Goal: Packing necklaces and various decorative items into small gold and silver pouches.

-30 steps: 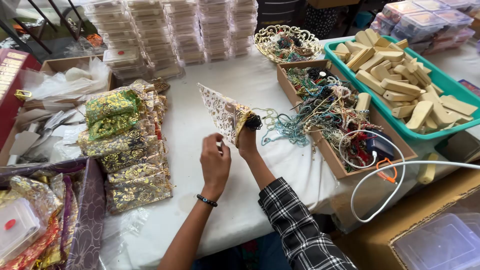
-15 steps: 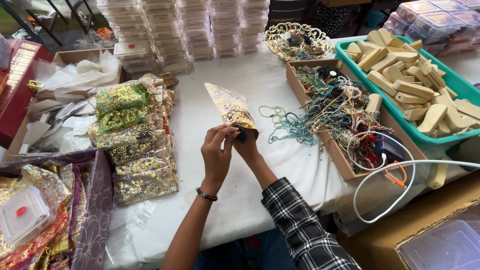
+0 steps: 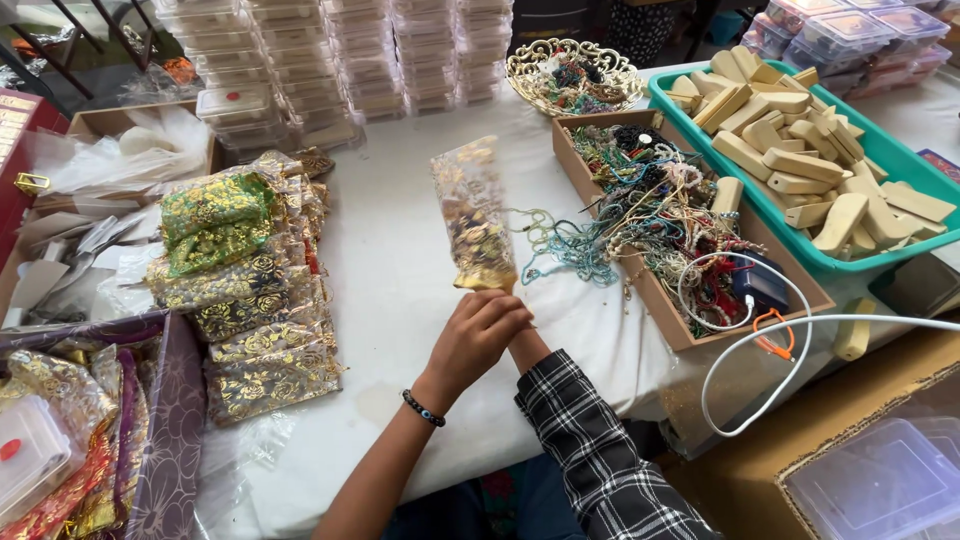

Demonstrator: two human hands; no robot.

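Note:
A sheer gold-patterned drawstring pouch (image 3: 472,215) stands nearly upright above the white tablecloth, with something dark inside it. My left hand (image 3: 478,335), with a dark beaded bracelet at the wrist, is closed around the pouch's lower end. My right hand (image 3: 520,345), on a plaid-sleeved arm, is pressed against the left one and grips the same end. Most of its fingers are hidden behind my left hand.
A pile of filled gold and green pouches (image 3: 245,290) lies to the left. A cardboard box of tangled bracelets and cords (image 3: 600,215), a teal tray of wooden blocks (image 3: 905,165), a gold filigree bowl (image 3: 540,95) and stacked clear boxes (image 3: 330,60) surround the hands. A white cable (image 3: 760,340) loops on the right.
The pouch has swung from leaning left to almost upright. My two hands have come together at its lower end, the left now covering the right.

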